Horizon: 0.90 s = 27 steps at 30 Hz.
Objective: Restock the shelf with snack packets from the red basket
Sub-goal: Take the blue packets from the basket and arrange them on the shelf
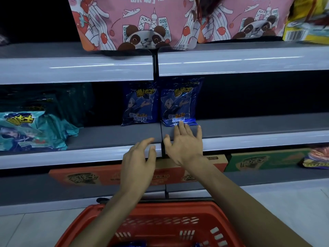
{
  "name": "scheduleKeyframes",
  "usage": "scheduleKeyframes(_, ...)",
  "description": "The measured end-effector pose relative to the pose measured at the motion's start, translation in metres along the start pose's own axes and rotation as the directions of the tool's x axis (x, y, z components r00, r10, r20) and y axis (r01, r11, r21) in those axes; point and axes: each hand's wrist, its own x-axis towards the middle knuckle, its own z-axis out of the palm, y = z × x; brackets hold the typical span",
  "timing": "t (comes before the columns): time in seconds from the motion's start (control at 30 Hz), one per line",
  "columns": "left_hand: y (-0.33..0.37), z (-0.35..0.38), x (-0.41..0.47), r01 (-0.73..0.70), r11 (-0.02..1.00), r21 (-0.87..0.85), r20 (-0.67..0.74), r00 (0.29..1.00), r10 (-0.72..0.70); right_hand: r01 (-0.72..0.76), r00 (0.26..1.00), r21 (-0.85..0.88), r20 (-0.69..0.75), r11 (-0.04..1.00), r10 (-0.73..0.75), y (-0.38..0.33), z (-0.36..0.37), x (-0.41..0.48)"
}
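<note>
Two blue packets stand upright side by side on the middle shelf, where its two sections meet: the left packet and the right packet. The right hand reaches over the shelf lip with fingers straight. Its fingertips touch the bottom edge of the right packet, so its grip is open, pressing rather than holding. The left hand hovers at the shelf lip below the left packet, clear of it, fingers loosely spread, its grip open and empty.

The red basket sits on the floor under both forearms. Slivers of spare packets show at the bottom edge of the view, though how many are left cannot be told.

The step in hand looks like squaring up a packet just set down: nudging the right one back into line with its neighbour. Much of the shelf to the right is bare, so the restocking seems far from done. The next move likely calls for lifting the fingers away gently so the packet does not tip, then dropping a hand into the basket for another packet. That one would stand just beside the right packet.
</note>
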Motion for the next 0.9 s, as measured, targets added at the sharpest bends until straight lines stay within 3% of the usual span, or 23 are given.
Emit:
scheduleKeyframes(0.33,-0.004,-0.015,0.016,-0.054,0.973,0.225,0.055,0.998,0.043,-0.025,1.000,0.000,0.007,1.000,0.025,-0.006,-0.001,-0.005)
scheduleKeyframes(0.7,-0.008,-0.014,0.022,-0.216,0.827,0.518,0.179,0.974,0.141,-0.020,1.000,0.004,-0.020,1.000,0.020,-0.007,0.000,-0.006)
scheduleKeyframes(0.9,-0.001,-0.013,0.053,-0.252,0.742,0.621,0.272,0.957,0.097,0.001,0.996,0.043,-0.091,0.999,0.003,-0.003,-0.004,-0.007)
